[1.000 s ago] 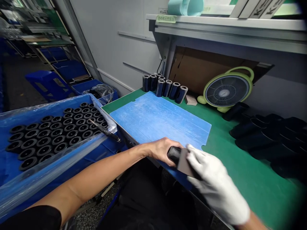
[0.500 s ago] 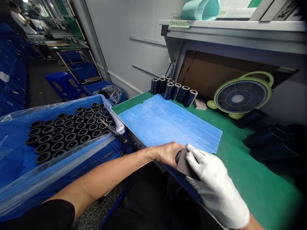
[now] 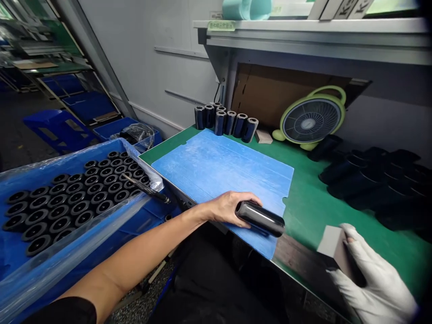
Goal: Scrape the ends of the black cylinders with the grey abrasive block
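Observation:
My bare left hand [image 3: 229,208] is wrapped round one end of a glossy black cylinder [image 3: 265,219]. The cylinder lies slanted over the near right part of a blue sheet [image 3: 219,164] on the green bench. Off to the right, my right hand [image 3: 373,276], in a white glove with a fingertip bare, grips a grey rectangular block [image 3: 334,245]. Hand and block are well apart from the cylinder and partly blurred. Part of the block is hidden by the glove.
A plastic-lined blue bin [image 3: 101,238] on the left holds many upright black cylinders, with a brush-like tool [image 3: 148,188] over its edge. More cylinders [image 3: 220,122] stand behind the sheet, beside a small pale block [image 3: 263,136]. A green fan [image 3: 308,121] and dark cylinders [image 3: 371,180] are at right.
My right hand has moved away to the right with the block, which was against the cylinder. The cylinder in my left hand now shows along its length. The view has shifted right.

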Motion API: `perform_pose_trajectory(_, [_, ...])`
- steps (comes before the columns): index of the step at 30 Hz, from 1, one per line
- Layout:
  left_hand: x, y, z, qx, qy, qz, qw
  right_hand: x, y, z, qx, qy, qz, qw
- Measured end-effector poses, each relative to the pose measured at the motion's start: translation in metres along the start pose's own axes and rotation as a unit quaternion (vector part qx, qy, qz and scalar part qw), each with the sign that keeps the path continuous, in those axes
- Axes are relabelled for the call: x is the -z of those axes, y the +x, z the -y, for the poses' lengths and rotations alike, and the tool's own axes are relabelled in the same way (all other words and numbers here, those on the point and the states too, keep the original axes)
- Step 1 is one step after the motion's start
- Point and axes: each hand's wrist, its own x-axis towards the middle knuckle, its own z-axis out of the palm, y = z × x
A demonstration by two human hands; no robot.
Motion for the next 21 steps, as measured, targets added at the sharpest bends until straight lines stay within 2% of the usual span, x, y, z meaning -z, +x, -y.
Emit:
perform_pose_trajectory(4, [0.001, -0.001, -0.005, 0.023, 0.002, -0.015, 1.0, -0.001, -0.002, 0.03, -0.058, 0.029, 0.026, 0.998])
perform_pose_trajectory(8, [0.0, -0.001, -0.009, 0.032, -0.012, -0.028, 0.999, -0.006, -0.002, 0.036, -0.063, 0.033, 0.038, 0.997])
perform_pose_trajectory(11, [-0.002, -0.002, -0.008, 0.038, -0.007, -0.064, 0.997, -0.018, 0.003, 0.03, -0.011, 0.03, 0.043, 0.999])
perform_pose_trajectory(15, [0.0, -0.007, -0.013, 0.021, 0.041, -0.095, 0.994, -0.038, 0.017, 0.019, 0.13, 0.019, 0.017, 0.991])
perform_pose_trajectory(18, [0.009, -0.012, -0.029, -0.023, 0.128, -0.083, 0.988, -0.047, 0.026, 0.016, 0.184, 0.004, -0.008, 0.983])
perform_pose_trajectory(21, [0.02, -0.015, -0.053, -0.017, 0.256, -0.045, 0.965, -0.051, 0.03, 0.018, 0.191, 0.011, -0.019, 0.981])
